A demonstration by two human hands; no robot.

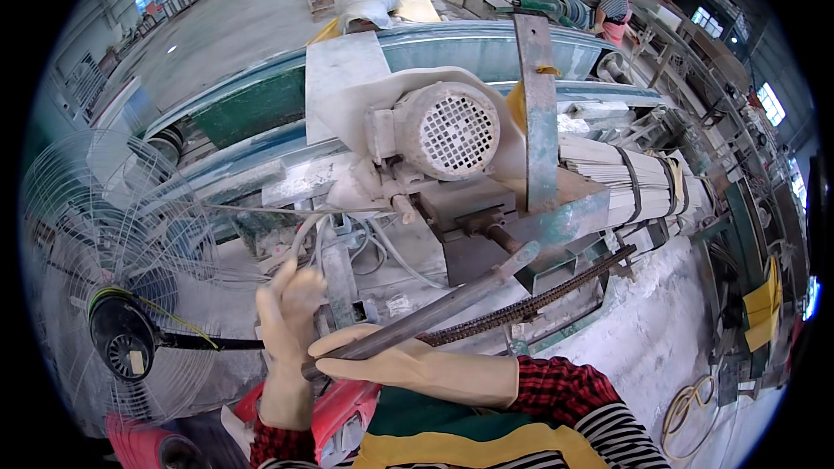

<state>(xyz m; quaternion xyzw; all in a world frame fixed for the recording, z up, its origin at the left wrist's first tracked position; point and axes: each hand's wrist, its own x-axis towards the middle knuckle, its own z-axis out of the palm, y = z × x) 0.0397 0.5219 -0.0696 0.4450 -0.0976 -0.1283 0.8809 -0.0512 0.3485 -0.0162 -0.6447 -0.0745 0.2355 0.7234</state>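
Note:
Both my hands wear pale cream rubber gloves. My right hand (pixel 391 365) reaches in from the right, gripping the near end of a long dark flat bar (pixel 434 301) between thumb and fingers. The bar slants up and away to a worn greenish end near a machine's shaft; whether it is joined there I cannot tell. My left hand (pixel 293 313) is raised just left of the bar's near end, slightly blurred, fingers apart and a little bent, nothing seen in it. Beyond the bar stands a dusty motor (pixel 447 130) with a round grille. A brown chain (pixel 539 295) runs beside the bar.
A wire-caged fan (pixel 122 334) stands close on my left. An upright metal post (pixel 537 122) rises beside the motor. Strapped pale strips (pixel 621 182) lie to the right. Loose cables (pixel 382 247) hang below the motor. Another person (pixel 615 13) is far off at upper right.

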